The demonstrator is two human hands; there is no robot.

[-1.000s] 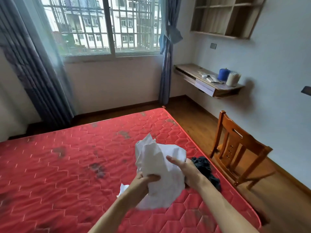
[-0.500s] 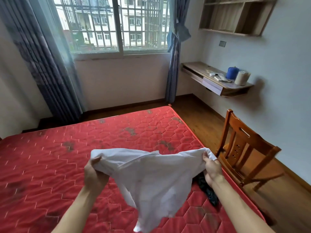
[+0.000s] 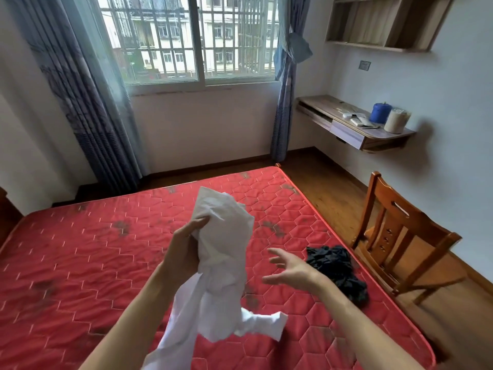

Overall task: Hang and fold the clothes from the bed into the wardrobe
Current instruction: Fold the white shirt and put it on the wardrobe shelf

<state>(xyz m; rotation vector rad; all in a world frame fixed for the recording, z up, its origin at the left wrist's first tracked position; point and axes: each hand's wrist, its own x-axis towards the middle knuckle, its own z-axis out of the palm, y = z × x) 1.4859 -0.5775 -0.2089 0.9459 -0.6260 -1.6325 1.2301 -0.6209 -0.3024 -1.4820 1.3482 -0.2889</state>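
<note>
Fingers (image 3: 198,222) of left hand (image 3: 184,249) grip bunched white garment (image 3: 225,244), right hand's (image 3: 292,272) fingers (image 3: 277,254) spread empty just beside it

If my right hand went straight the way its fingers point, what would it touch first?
Probably the white garment bunched in the left hand. The right hand is open, fingers aimed left at it across a gap, though depth is unclear from one view.

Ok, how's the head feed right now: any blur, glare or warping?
Head view: soft window daylight, no harsh glare; right hand slightly motion-blurred, white garment in the left hand sharper; wide-angle lens bows the curtain at the left edge.
</note>
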